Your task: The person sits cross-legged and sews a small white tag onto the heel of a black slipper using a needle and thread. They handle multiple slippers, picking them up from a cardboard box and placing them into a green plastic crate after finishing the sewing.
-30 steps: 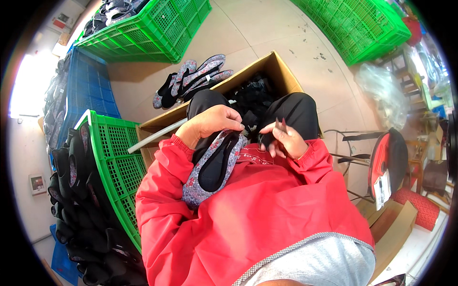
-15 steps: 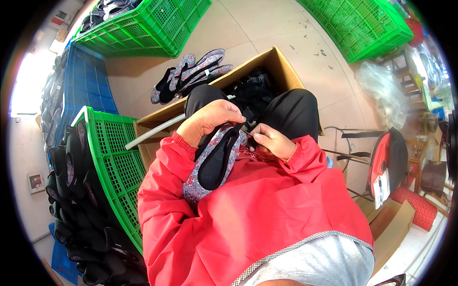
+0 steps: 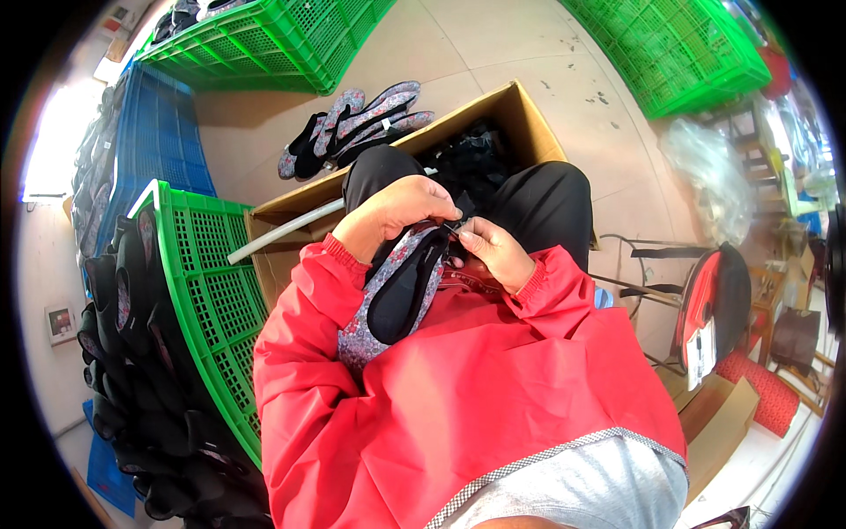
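Observation:
A floral slipper (image 3: 359,339) with a black lining lies tilted in my lap, one end resting against my red jacket. At its far end, my left hand (image 3: 398,210) pinches the slipper's black edge or strap between thumb and fingertips. Close beside those fingertips is my right hand (image 3: 495,254), its thumb and fingers pressed together at the same end of the slipper. Whatever small piece it grips there is too small and too covered to name. Beyond my hands, a cardboard box (image 3: 539,132) with black pieces inside stands between my knees.
More floral slippers (image 3: 357,123) lie on the floor past the box. A white rod (image 3: 284,232) crosses the box's left side. Green crates (image 3: 211,300) (image 3: 670,62) and a blue crate (image 3: 159,132) stand around, with many black slippers (image 3: 159,423) at left. A red-and-black round stool (image 3: 716,304) is at right.
My right hand has shifted slightly up and left, bringing its fingertips closer to the left ones. My left hand keeps its pinch on the slipper, which stays in my lap.

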A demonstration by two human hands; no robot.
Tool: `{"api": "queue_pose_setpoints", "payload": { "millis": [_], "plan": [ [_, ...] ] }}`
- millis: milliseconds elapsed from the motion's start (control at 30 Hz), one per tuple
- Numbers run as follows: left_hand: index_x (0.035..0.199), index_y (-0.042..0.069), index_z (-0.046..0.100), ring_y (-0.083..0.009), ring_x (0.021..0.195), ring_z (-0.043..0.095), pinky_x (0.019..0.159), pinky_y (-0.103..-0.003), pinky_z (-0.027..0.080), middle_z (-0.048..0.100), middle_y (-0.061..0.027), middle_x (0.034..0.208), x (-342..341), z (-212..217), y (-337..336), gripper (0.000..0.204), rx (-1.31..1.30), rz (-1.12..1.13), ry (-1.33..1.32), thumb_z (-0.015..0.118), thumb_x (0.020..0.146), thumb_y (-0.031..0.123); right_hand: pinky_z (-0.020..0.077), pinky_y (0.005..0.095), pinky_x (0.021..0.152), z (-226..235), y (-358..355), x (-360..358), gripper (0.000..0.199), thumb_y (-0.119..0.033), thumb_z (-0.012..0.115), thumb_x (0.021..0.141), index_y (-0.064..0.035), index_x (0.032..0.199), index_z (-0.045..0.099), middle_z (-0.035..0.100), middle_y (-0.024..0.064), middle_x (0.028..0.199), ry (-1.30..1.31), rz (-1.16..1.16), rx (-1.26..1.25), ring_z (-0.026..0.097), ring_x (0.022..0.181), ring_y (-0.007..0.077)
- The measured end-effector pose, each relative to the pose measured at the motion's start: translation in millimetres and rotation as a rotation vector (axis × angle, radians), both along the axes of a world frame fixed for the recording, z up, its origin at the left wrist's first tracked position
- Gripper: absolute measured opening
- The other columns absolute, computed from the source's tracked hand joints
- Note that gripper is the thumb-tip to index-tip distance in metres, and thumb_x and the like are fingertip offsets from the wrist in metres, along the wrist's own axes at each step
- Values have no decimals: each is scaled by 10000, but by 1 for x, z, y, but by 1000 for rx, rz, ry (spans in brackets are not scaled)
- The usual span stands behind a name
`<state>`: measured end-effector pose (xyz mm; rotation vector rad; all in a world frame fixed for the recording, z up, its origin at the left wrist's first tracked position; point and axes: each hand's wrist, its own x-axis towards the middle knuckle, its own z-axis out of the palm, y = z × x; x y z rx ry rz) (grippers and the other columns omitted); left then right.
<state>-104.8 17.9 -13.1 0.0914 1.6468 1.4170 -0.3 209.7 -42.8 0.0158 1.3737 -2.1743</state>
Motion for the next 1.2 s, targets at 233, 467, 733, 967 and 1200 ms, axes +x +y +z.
{"api": "queue_pose_setpoints", "payload": {
  "millis": [233, 467, 733, 967, 1200],
  "plan": [
    [788, 11, 703, -84, 663, 546, 620, -250, 433, 634, 0, 720, 1, 3, 2, 114, -16, 3, -26, 711, 805, 123, 494, 284, 775, -15, -3, -3, 242, -230, 538, 1022, 9, 987, 548, 575, 42, 898, 108, -7, 22, 592, 790, 133],
    [782, 16, 700, -88, 650, 558, 611, -254, 444, 636, 0, 710, 2, 3, 4, 99, -26, 13, -15, 704, 809, 112, 491, 277, 765, -19, -3, -4, 239, -226, 544, 1018, 11, 983, 550, 580, 37, 869, 109, -15, 21, 586, 779, 123],
    [787, 9, 694, -108, 652, 587, 618, -271, 473, 649, -18, 715, 2, 0, 4, 98, -21, 31, -46, 693, 816, 102, 482, 272, 748, -14, -2, -5, 242, -231, 558, 1012, 7, 967, 557, 580, 31, 846, 111, -4, 77, 567, 760, 114],
    [779, 9, 694, -107, 656, 588, 623, -272, 474, 650, -18, 713, 1, -3, 3, 99, -27, 20, -47, 689, 817, 100, 464, 256, 745, -16, -4, -4, 169, -206, 566, 1007, -43, 962, 555, 545, 8, 870, 43, -18, 3, 532, 763, 107],
    [786, 2, 697, -106, 655, 582, 625, -268, 473, 648, -18, 717, 2, -3, 5, 107, 5, 57, -56, 685, 826, 102, 461, 253, 691, -16, -7, -5, 208, -221, 586, 997, -15, 968, 574, 578, 22, 849, -19, -92, -43, 533, 716, 108]
  ]
}}
